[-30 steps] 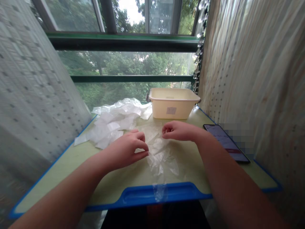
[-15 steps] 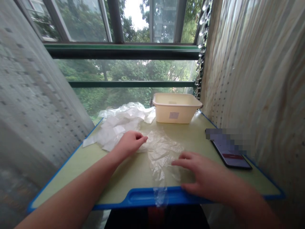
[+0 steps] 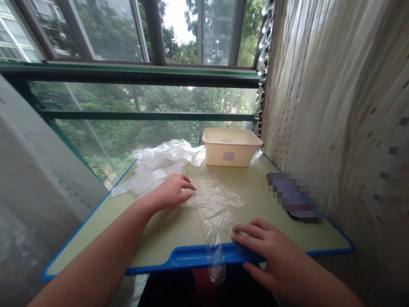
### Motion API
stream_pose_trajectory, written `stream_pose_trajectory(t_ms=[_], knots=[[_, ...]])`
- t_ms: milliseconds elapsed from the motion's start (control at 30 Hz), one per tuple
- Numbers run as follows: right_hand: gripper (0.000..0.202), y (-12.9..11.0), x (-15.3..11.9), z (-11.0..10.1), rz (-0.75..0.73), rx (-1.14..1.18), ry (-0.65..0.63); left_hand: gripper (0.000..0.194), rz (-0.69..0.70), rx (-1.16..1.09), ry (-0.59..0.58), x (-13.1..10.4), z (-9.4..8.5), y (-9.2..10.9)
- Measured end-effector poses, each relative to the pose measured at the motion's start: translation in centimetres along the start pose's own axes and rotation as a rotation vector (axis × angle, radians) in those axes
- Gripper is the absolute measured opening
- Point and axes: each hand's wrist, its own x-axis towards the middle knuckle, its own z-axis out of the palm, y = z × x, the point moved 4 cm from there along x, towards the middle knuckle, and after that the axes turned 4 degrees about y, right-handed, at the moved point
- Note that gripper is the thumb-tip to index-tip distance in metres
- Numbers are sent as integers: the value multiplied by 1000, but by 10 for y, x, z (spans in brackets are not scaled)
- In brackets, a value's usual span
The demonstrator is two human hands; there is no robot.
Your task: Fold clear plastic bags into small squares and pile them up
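A thin, crinkled clear plastic bag (image 3: 217, 204) lies spread on the table, and a narrow strip of it hangs over the front edge. At its left side is my left hand (image 3: 172, 191), thumb and fingers apart and fingertips beside the film; whether they touch it is unclear. My right hand (image 3: 268, 251) hovers over the front edge, right of the hanging strip, with fingers spread and nothing in them. Behind my left hand, a heap of white plastic bags (image 3: 159, 164) covers the back left of the table.
A cream plastic bin (image 3: 234, 155) with a small label stands at the back of the green table (image 3: 153, 247), which has a blue rim. A phone (image 3: 294, 196), partly pixelated, lies on the right. Window rails and curtains (image 3: 335, 106) border the table.
My left hand's fingers have come apart from a closer pinch. My right hand has moved down toward the front edge. The bag's strip hangs farther over the edge. The view has shifted slightly.
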Motion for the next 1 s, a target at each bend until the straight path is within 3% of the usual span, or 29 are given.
stream_pose_trajectory(t_ms=[200,433,633,800,900,1000], knots=[[28,-1,-9,8,-44,42,25,23,64,70,-23,-4,-3,3],[23,1,8,-6,-77,206,57,19,75,84,-40,-5,-6,8],[22,11,57,-16,18,305,69,29,51,77,-70,-5,-1,4],[21,32,106,-16,98,297,-44,33,55,100,1,-5,1,8],[21,40,125,-12,88,298,-158,41,108,119,75,-6,0,16],[22,45,135,-7,79,307,-168,38,200,119,35,-6,2,25]])
